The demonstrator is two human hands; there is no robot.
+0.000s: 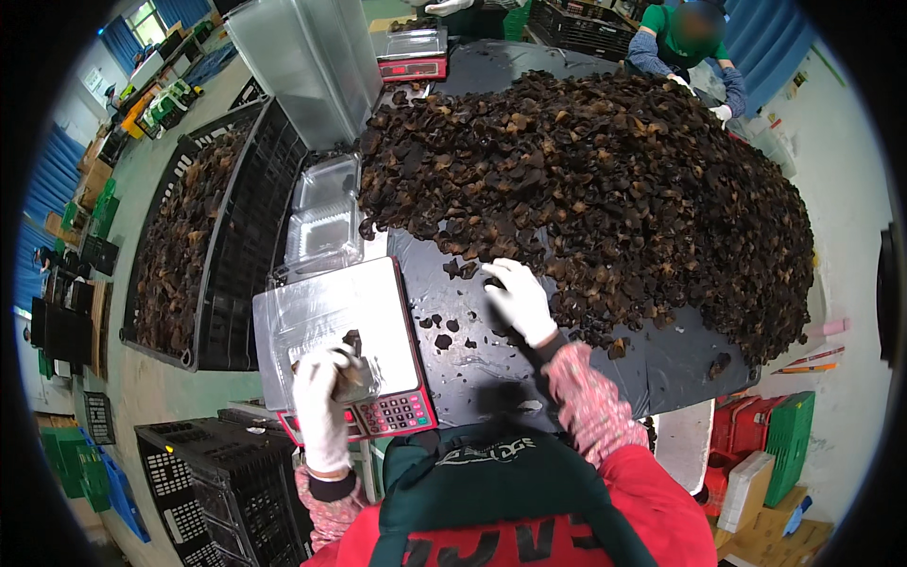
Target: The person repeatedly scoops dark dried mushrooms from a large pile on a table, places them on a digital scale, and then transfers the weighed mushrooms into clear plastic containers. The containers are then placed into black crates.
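Observation:
My left hand [324,402], in a white glove, is over the red-framed weighing scale [392,331]. Its fingers are curled around a few dark, crinkled pieces that look like black fungus [351,340]. Beneath it, a clear plastic box [283,354] sits on the scale's metal plate, partly hidden by the hand. My right hand [521,304], also gloved in white, is held above the dark table covering [463,387] with nothing visible in its outstretched fingers. Beyond it rises the large heap of black fungus [576,180], with small loose bits [444,340] scattered in front.
Open clear boxes [321,236] and a tall stack of clear boxes [302,66] line the left side. A black crate [241,236] of fungus stands farther left. Across the heap, a person in green [694,42] works with gloved hands; another red scale [413,68] is at the back.

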